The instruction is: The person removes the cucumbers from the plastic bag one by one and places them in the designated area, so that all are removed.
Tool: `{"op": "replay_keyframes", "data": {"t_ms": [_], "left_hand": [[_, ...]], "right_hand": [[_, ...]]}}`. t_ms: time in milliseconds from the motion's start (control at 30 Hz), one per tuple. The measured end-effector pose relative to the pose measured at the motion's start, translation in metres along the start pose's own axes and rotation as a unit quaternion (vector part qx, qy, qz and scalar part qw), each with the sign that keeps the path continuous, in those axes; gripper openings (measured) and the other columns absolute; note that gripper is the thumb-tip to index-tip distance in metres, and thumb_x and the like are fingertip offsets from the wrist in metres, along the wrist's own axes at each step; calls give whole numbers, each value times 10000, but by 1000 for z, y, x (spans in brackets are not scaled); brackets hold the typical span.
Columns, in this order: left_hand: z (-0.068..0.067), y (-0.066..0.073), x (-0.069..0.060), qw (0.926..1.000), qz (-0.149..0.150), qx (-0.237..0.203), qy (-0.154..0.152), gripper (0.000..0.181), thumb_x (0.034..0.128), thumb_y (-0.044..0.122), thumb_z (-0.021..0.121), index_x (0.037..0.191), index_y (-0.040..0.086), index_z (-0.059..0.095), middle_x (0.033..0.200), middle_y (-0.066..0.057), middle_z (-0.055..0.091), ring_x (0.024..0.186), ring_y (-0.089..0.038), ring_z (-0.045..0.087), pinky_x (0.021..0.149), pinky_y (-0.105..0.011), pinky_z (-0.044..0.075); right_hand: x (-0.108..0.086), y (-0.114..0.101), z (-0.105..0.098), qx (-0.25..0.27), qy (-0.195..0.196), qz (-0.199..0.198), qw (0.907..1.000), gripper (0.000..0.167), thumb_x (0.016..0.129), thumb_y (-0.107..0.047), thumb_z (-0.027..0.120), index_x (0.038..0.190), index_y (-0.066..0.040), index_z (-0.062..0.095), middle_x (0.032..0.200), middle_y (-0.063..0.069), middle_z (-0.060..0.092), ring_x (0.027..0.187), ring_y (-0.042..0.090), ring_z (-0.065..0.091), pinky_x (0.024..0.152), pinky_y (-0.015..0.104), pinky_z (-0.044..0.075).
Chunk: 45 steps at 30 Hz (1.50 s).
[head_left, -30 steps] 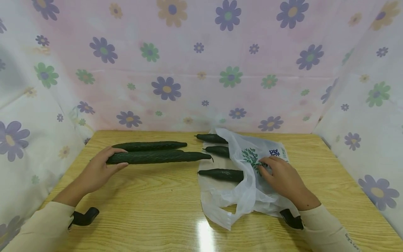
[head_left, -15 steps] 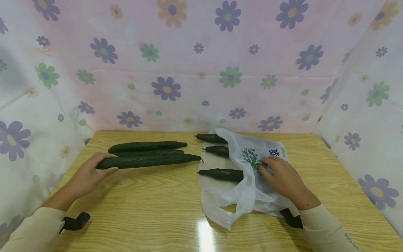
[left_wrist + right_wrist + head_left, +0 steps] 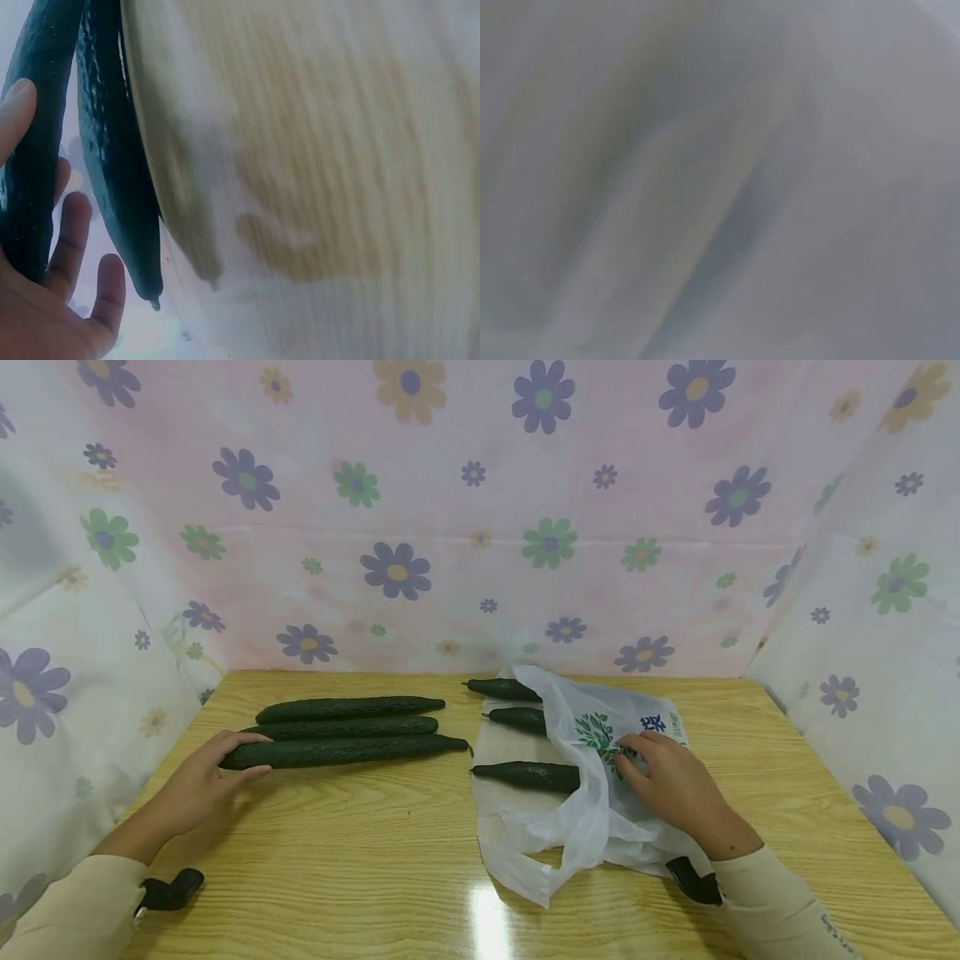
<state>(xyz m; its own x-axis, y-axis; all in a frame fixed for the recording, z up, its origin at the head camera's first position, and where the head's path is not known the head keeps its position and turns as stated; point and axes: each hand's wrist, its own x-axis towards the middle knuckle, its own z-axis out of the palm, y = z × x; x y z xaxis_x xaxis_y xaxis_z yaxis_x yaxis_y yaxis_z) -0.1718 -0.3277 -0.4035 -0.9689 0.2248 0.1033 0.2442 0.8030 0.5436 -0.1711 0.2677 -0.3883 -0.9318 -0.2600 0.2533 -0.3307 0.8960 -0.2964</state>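
My left hand [image 3: 197,785] holds the near dark green cucumber [image 3: 352,751] by its left end, thumb on one side and fingers on the other. Behind it on the table lie a middle cucumber [image 3: 375,727] and a far cucumber [image 3: 348,708], roughly parallel. The left wrist view shows the held cucumber [image 3: 37,142] between thumb and fingers, beside another cucumber [image 3: 112,157]. At the right my right hand [image 3: 675,781] pinches the top layer of a white plastic bag [image 3: 551,843]. Only blurred bag film [image 3: 720,180] fills the right wrist view.
Three more cucumbers stick out of the bag's mouth: one at the back [image 3: 501,690], one in the middle [image 3: 517,720] and one nearer [image 3: 525,775]. The wooden table [image 3: 337,877] ends at a flowered curtain [image 3: 480,510] behind and at both sides.
My left hand has moved left and slightly nearer with its cucumber, which now lies lower, in front of the other two. The right hand and bag have stayed put.
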Motion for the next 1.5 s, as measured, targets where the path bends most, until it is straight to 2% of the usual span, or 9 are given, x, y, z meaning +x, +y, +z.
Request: {"op": "replay_keyframes", "data": {"t_ms": [100, 167, 267, 700, 1033, 1167, 1333, 1433, 1500], "left_hand": [[2, -2, 2, 10000, -53, 30, -35, 477, 995, 322, 634, 1399, 91, 529, 1239, -180, 551, 803, -145, 622, 726, -375, 529], [3, -3, 4, 9997, -183, 49, -128, 507, 991, 353, 634, 1402, 79, 524, 1330, -236, 526, 992, -302, 654, 845, -505, 522], [4, -5, 6, 9989, -358, 135, -267, 555, 983, 403, 631, 1406, 62, 518, 1441, -301, 449, 1102, -461, 618, 898, -628, 472], [8, -7, 13, 9962, -567, 595, -286, 610, 964, 471, 640, 1388, 48, 520, 1442, -338, 408, 1222, -546, 481, 880, -671, 447], [10, -8, 19, 9935, -677, 891, -220, 659, 941, 507, 655, 1358, 18, 506, 1395, -361, 394, 1177, -556, 480, 844, -676, 433], [9, -8, 20, 9918, -646, 1075, -236, 643, 941, 493, 662, 1343, 17, 503, 1321, -344, 427, 877, -416, 608, 730, -572, 477], [8, -5, 21, 9891, -701, 1251, -321, 620, 944, 470, 669, 1327, 17, 491, 1241, -321, 437, 590, -204, 505, 576, -389, 450], [7, -2, 20, 9859, -663, 1509, -297, 600, 931, 466, 688, 1295, 20, 519, 1195, -314, 477, 626, -253, 538, 559, -406, 451], [7, 0, 20, 9830, -661, 1690, -266, 587, 922, 472, 696, 1277, 31, 540, 1191, -314, 499, 747, -358, 584, 609, -490, 462]], "right_hand": [[0, 0, 0, -18, 21, -19, 10000, 243, 976, -157, 615, 1134, -4, 720, 1098, 174, 712, 1050, 384, 670, 874, 564, 542], [0, 0, 1, -30, 27, -22, 10000, 241, 976, -157, 615, 1131, -6, 721, 1098, 172, 713, 1047, 382, 671, 871, 564, 543], [0, 0, 1, -37, 27, -35, 10000, 240, 976, -159, 617, 1131, -9, 721, 1102, 171, 714, 1047, 381, 673, 868, 562, 545], [1, -1, 1, -15, 4, -31, 10000, 245, 977, -161, 617, 1137, -7, 719, 1110, 175, 713, 1058, 386, 669, 880, 569, 539], [1, -2, 1, -36, -61, -14, 10000, 238, 978, -163, 617, 1133, -15, 720, 1093, 167, 715, 1043, 383, 672, 863, 566, 544], [0, -2, 2, -55, -66, 12, 10000, 242, 979, -166, 615, 1138, -16, 720, 1099, 170, 714, 1049, 391, 669, 863, 571, 542], [0, -2, 1, -62, -87, 17, 9999, 250, 979, -169, 615, 1146, -14, 718, 1111, 177, 710, 1053, 395, 667, 861, 573, 542], [0, -2, 1, -60, -99, -5, 9999, 250, 979, -168, 617, 1147, -13, 717, 1105, 173, 712, 1045, 389, 669, 856, 566, 545], [1, -2, 1, -70, -94, -24, 9999, 246, 979, -167, 618, 1144, -13, 717, 1093, 167, 714, 1036, 383, 672, 852, 563, 548]]}}
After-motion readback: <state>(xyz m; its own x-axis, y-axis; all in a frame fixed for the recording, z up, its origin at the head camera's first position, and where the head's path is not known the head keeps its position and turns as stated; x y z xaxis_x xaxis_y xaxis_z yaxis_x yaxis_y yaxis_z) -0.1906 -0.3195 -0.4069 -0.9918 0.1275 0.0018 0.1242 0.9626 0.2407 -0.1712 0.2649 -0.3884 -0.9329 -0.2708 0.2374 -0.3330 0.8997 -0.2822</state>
